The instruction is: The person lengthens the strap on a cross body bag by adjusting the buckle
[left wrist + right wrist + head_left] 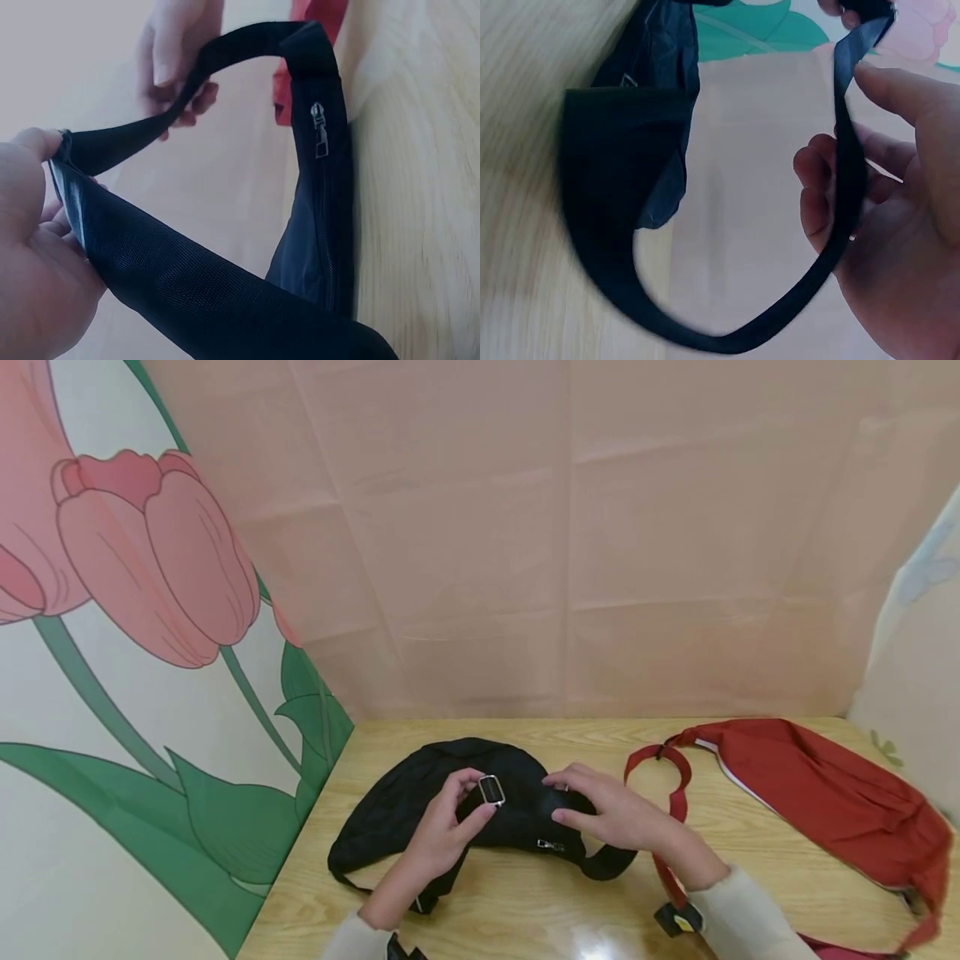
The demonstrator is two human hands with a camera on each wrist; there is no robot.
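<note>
A black sling bag point(480, 760) lies on the wooden table, its silver zipper pull point(550, 845) facing the near side. My left hand point(446, 827) pinches its black strap at a silver-edged rectangular buckle point(491, 789), raised over the bag. In the left wrist view the wide strap point(172, 255) slants down from those fingers to the bag. My right hand point(618, 810) hovers by the bag's right end, thumb and fingers apart. The narrower strap point(850, 172) hangs in a loop past its loosely bent fingers; no firm grip shows.
A red sling bag point(817, 793) lies at the table's right, with its red strap point(678, 777) looped beside my right forearm. A black buckle piece point(678, 920) lies by my right sleeve. Behind the table hangs a pinkish cloth point(570, 543); a tulip-printed wall point(157, 560) stands left.
</note>
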